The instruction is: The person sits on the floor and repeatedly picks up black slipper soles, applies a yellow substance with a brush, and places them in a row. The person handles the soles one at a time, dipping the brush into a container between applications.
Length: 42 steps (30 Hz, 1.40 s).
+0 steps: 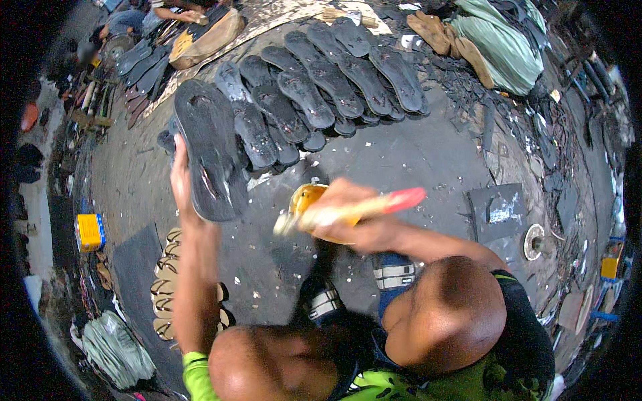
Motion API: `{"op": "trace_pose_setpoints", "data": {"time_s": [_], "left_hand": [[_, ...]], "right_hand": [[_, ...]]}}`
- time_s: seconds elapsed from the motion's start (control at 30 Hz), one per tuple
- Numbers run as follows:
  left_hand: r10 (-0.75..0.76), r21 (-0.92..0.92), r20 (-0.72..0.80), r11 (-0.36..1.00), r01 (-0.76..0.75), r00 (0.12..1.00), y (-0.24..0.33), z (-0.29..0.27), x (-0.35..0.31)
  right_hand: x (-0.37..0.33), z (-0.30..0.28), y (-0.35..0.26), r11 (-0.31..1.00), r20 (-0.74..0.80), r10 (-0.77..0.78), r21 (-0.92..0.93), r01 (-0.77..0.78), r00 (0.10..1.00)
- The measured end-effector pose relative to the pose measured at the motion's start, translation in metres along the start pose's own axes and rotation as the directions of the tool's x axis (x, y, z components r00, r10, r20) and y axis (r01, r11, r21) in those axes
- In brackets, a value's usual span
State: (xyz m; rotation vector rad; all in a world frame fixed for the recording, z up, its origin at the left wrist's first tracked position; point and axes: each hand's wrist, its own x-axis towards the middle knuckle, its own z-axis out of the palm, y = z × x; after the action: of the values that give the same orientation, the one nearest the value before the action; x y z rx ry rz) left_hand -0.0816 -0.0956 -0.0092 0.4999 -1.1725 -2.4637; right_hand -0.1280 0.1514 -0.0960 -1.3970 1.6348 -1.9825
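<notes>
**Black sole [212, 154] in left hand [180, 180], brush [384, 204] in right hand [354, 214]**

Far left: a yellow-and-blue tin [90, 232] stands on the floor. Next, tan sandals [164, 289] with dark straps lie in a column, partly behind the left forearm. The left hand grips the sole by its left edge, holding it raised, face toward the viewer. Just right of it, black soles [321, 80] lie overlapping in a long row. At centre, a round yellow container [306, 195] sits partly behind the right hand. That hand, blurred, is closed around the brush; pale bristles point left, red handle end right. Contact between hand and container: cannot tell. Farther right: a dark square sheet [483, 214] with white marks, then a pale disc [533, 242].
</notes>
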Motion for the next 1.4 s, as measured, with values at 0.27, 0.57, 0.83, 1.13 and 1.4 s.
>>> {"op": "trace_pose_setpoints", "data": {"time_s": [0.27, 0.57, 0.83, 1.13, 1.4], "left_hand": [[-0.192, 0.648, -0.209, 0.707, 0.283, 0.959, -0.093, 0.131, 0.128], [-0.295, -0.063, -0.011, 0.954, 0.293, 0.956, -0.351, 0.161, 0.24], [-0.311, 0.674, -0.146, 0.664, 0.324, 0.939, -0.252, 0.103, 0.156], [0.629, 0.986, -0.154, 0.144, 0.081, 0.762, 0.035, -0.187, -0.073], [0.846, 0.415, -0.519, 0.371, 0.831, -0.119, 0.05, -0.393, -0.22]], "right_hand": [[-0.054, -0.15, 0.049, 0.961, -0.926, 0.229, 0.166, -0.222, 0.301], [-0.083, -0.216, 0.051, 0.914, -0.943, 0.258, 0.167, -0.371, 0.211], [-0.089, -0.196, 0.075, 0.667, -0.797, 0.175, -0.337, -0.665, 0.578], [-0.045, -0.051, 0.061, 0.733, -0.231, 0.611, -0.196, -0.652, 0.757], [-0.029, -0.028, 0.043, 0.765, -0.087, 0.53, -0.382, -0.519, 0.844]]}}
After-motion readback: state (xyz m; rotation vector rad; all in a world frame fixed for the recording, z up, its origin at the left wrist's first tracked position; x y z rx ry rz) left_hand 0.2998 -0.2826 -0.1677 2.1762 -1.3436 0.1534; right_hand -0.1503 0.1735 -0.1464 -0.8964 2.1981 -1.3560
